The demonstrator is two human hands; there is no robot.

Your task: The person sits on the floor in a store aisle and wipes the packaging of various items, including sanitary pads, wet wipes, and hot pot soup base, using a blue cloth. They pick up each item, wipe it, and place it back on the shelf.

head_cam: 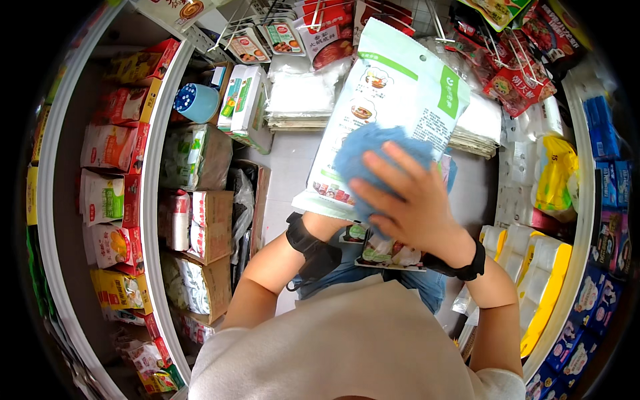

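Note:
A large pale-green and white food packet (pixel 385 92), printed with pictures and text, is tilted in front of my chest. My left hand (pixel 326 223) goes under its lower edge; the fingers are hidden behind it, and the packet rests on that hand. Over the packet's lower half, my right hand (pixel 417 200) presses a fluffy blue cloth (pixel 370 145), fingers spread across it. The hand and cloth look slightly blurred. Below, more printed packets (pixel 392 252) lie on my lap, partly covered by my right hand. Both wrists wear black straps.
Shelves of boxed and bagged goods (pixel 112 150) line the left. Cartons (pixel 217 227) and a light-blue tub (pixel 200 102) stand inside. Red packets (pixel 325 37) hang on hooks ahead, above stacked white plastic bags (pixel 300 95). Yellow-wrapped rolls (pixel 537 285) are at right. Grey floor (pixel 285 175) shows between.

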